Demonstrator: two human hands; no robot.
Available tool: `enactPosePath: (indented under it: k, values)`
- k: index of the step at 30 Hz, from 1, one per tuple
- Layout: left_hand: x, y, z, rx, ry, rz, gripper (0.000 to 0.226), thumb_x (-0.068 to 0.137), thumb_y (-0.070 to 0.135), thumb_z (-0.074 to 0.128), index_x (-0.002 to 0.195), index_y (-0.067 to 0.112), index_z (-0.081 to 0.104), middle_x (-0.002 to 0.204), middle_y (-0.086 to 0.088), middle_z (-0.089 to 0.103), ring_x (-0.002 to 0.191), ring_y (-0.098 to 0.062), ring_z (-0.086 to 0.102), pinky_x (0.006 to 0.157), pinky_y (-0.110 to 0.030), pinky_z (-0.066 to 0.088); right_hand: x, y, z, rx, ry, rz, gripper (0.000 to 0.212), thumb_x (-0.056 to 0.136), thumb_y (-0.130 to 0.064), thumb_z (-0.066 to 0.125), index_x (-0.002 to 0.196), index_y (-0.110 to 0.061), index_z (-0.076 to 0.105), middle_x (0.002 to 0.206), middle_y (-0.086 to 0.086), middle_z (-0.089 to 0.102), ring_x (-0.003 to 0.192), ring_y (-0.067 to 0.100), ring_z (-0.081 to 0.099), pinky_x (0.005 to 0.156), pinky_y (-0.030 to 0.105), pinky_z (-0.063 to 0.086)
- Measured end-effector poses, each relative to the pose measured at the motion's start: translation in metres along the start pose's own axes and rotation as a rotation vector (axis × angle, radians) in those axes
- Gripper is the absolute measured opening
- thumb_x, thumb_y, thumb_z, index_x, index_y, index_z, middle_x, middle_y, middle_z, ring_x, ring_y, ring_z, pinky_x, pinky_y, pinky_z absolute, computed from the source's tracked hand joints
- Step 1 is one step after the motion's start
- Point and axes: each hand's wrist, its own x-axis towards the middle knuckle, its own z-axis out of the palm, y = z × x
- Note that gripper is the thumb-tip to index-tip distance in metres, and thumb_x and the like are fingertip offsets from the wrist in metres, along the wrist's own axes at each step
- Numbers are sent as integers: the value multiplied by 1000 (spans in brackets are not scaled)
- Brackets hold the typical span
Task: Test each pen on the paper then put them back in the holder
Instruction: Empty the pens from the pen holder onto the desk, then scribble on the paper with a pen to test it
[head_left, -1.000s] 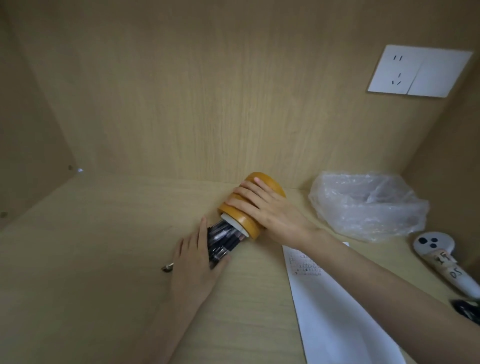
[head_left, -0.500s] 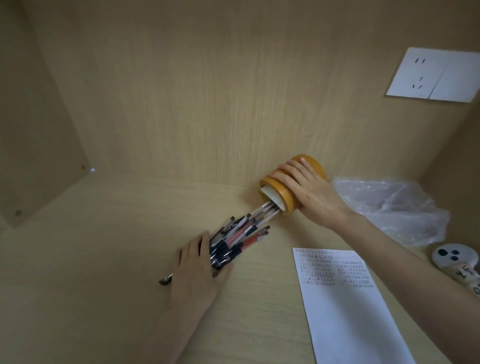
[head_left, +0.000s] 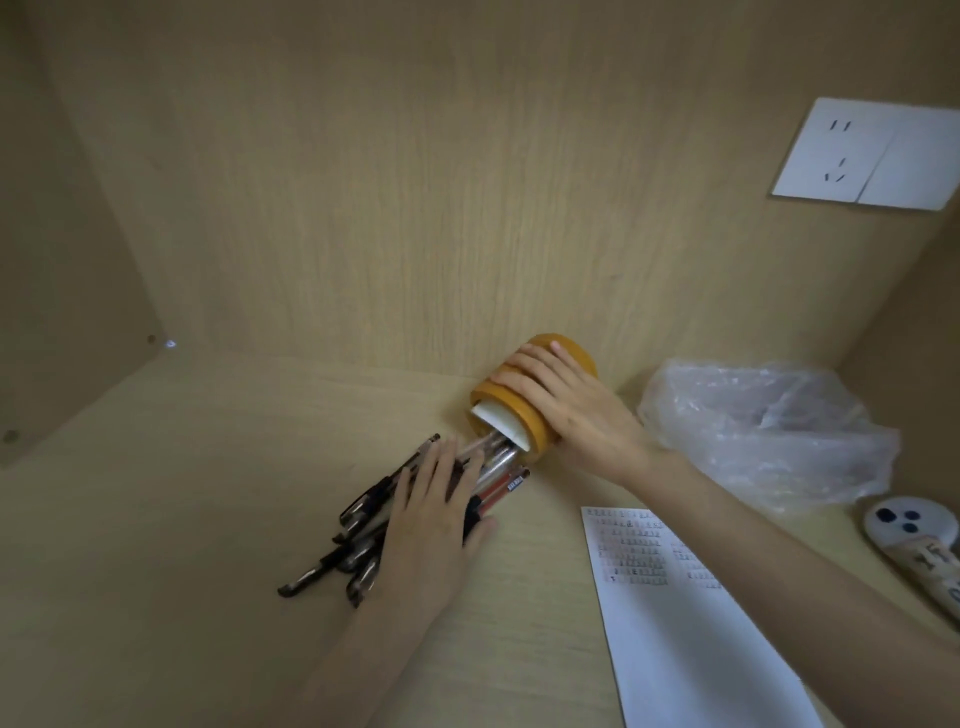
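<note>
An orange pen holder (head_left: 529, 432) with a white lining lies tipped on its side near the back wall, its mouth facing front-left. My right hand (head_left: 576, 415) grips it from above, fingers curled over its side. Several pens (head_left: 358, 525), mostly black with a few red, lie in a loose bundle on the desk, and some tips still reach into the holder's mouth. My left hand (head_left: 431, 530) rests flat on the bundle with straight fingers, hiding its middle. A white sheet of paper (head_left: 680, 629) with printed rows at its top lies to the right.
A crumpled clear plastic bag (head_left: 769, 431) sits right of the holder. A white handheld device (head_left: 914, 525) lies at the far right edge. A wall socket (head_left: 872, 156) is on the back panel. Wooden walls close in the desk at the left, back and right.
My right hand drew the holder back from the pens, so they slid out onto the desk. My left hand moved from the pens' ends to lie flat over the bundle.
</note>
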Motion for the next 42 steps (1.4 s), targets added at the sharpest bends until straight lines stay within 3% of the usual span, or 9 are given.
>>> enactPosePath:
  k: [6,10,16,19,26,33,37,40,42]
  values:
    - [3,-6,6,85,-12,-66,54,84,52,45,121,16,60,119,-13,64,109,-32,61,88,-50,51,-11,32,-5,-30,65,173,78,72,6,60,142,-16,34,141,12,44,137,31,33,119,44,10]
    - [3,-5,11,119,-14,-97,52,75,49,53,112,15,67,115,-14,66,105,-33,63,88,-54,49,-19,43,-1,41,116,284,87,66,-1,75,141,-14,34,139,11,44,134,30,36,115,53,23]
    - [7,-3,9,66,50,-90,56,86,53,35,119,17,61,123,-14,61,117,-34,56,97,-54,36,-31,15,0,696,272,764,99,56,-19,91,136,-22,32,126,-8,46,111,8,45,81,12,38]
    - [8,0,3,-54,138,-71,43,81,43,59,115,17,60,130,-14,55,127,-35,46,104,-49,27,-36,11,5,825,288,921,103,55,-21,92,137,-18,29,122,-7,46,107,9,47,72,12,36]
    - [3,7,-2,-85,183,-36,29,59,24,85,72,18,60,116,-13,62,122,-36,50,104,-46,33,-41,6,5,891,288,1064,104,55,-24,92,137,-17,29,119,-7,44,106,12,46,92,30,42]
    - [2,13,-7,-40,144,-75,28,54,29,88,65,18,64,115,-14,64,119,-33,54,93,-49,48,-48,4,9,974,299,1102,101,57,-26,91,136,-16,29,121,-5,45,110,13,46,95,30,41]
    - [1,17,-7,-136,227,-52,22,60,21,85,66,18,64,126,-15,59,129,-29,41,97,-46,45,-58,2,13,1041,231,1071,106,48,-47,89,132,-28,26,130,-7,43,123,17,45,105,42,41]
    - [1,18,-9,-271,311,-14,15,69,20,78,74,16,64,130,-11,57,133,-23,34,105,-40,35,-69,-13,9,1029,356,1081,103,58,-52,84,140,-24,29,141,-4,39,129,15,42,108,41,39]
    - [1,20,-13,-371,330,-8,11,75,24,71,78,17,63,129,-5,57,133,-20,37,106,-39,37,-80,-36,1,1022,493,1116,81,75,-41,75,141,-21,33,135,-3,41,121,13,47,102,28,42]
